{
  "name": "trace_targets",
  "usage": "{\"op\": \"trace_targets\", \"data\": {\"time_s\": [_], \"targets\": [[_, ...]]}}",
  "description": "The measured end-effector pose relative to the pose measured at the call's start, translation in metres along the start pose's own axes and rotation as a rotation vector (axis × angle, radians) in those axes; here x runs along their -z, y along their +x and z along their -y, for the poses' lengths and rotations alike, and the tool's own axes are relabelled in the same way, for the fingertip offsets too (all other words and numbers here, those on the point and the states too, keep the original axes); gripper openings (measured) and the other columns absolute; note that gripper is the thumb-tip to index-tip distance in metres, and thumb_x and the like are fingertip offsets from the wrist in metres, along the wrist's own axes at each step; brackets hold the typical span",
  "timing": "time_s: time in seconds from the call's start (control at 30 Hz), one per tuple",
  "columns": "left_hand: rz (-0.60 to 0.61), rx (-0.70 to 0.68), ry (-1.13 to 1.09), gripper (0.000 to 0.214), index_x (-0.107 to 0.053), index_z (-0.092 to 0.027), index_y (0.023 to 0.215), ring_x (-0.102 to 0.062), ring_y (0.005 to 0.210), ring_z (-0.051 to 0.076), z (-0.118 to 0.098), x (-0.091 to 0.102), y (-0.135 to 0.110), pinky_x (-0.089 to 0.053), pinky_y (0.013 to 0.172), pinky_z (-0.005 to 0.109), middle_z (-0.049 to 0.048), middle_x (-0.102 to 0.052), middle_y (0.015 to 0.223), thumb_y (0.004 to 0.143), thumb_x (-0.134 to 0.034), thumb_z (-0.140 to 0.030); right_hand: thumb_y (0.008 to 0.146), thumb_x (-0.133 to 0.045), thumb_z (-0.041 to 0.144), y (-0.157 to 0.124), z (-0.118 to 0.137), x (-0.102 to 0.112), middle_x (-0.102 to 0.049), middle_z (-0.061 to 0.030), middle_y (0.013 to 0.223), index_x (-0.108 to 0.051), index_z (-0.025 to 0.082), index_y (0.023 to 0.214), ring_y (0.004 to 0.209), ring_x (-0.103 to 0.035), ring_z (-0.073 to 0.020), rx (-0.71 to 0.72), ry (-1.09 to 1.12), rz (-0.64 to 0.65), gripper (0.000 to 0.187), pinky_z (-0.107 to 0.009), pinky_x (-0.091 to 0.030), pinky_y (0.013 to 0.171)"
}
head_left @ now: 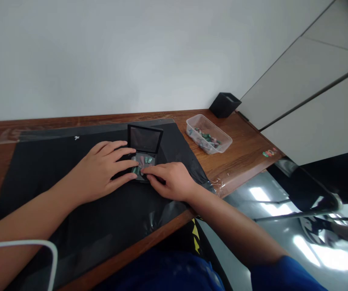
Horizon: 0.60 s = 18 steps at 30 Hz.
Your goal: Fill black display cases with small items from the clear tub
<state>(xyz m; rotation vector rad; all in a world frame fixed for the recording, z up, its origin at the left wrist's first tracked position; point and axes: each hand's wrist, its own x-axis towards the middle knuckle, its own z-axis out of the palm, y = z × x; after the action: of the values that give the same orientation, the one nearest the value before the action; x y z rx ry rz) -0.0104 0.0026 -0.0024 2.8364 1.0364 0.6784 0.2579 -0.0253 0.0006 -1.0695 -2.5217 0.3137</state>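
Note:
A small black case [144, 139] stands open on a black mat [55, 169], its lid raised toward the wall. Several small green and pink pieces [145, 161] lie in its tray. My left hand [104, 169] rests flat beside the case, fingers stretched out and touching its left edge. My right hand [170, 180] is at the tray's front edge, index finger and thumb pinched together on one of the small pieces.
A clear plastic tub [209, 133] with more small green and pink pieces sits to the right on the wooden table [237, 155]. A black box [225, 104] stands at the far corner. A few loose pieces [270, 152] lie near the right edge.

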Motion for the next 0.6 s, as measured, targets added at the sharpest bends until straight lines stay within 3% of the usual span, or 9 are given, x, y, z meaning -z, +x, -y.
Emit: {"op": "trace_targets", "data": {"time_s": [0.2,0.37,0.6], "targets": [[-0.028,-0.028,0.023,0.036,-0.080,-0.030,0.119,-0.054,0.140,0.042,0.0000,0.0020,0.0005,-0.042,0.113,0.066,0.0109,-0.071,0.140,0.103,-0.055,-0.051,0.104,-0.053,0.029,0.0004,0.0007,0.0002,-0.084,-0.0020,0.102,-0.073,0.024,0.125,0.084,-0.077,-0.0146,-0.007,0.009,0.000,0.030,-0.025,-0.044,0.067],[-0.038,-0.010,-0.027,0.030,-0.082,-0.035,0.114,-0.056,0.139,0.040,0.0011,0.0029,0.0007,-0.042,0.114,0.066,0.0073,-0.072,0.138,0.102,-0.058,-0.049,0.104,-0.052,0.029,0.0001,0.0003,0.0007,-0.084,-0.0030,0.105,-0.072,0.024,0.127,0.087,-0.077,-0.0158,-0.010,0.013,0.017,0.031,-0.026,-0.046,0.070],[-0.040,-0.053,-0.092,0.033,-0.077,-0.037,0.127,-0.057,0.138,0.036,-0.0013,0.0014,0.0010,-0.044,0.114,0.061,0.0043,-0.072,0.139,0.104,-0.055,-0.045,0.104,-0.051,0.029,0.0003,0.0002,0.0010,-0.084,-0.0026,0.103,-0.071,0.024,0.127,0.086,-0.077,-0.0155,-0.015,0.006,0.030,0.031,-0.025,-0.046,0.069]]}}
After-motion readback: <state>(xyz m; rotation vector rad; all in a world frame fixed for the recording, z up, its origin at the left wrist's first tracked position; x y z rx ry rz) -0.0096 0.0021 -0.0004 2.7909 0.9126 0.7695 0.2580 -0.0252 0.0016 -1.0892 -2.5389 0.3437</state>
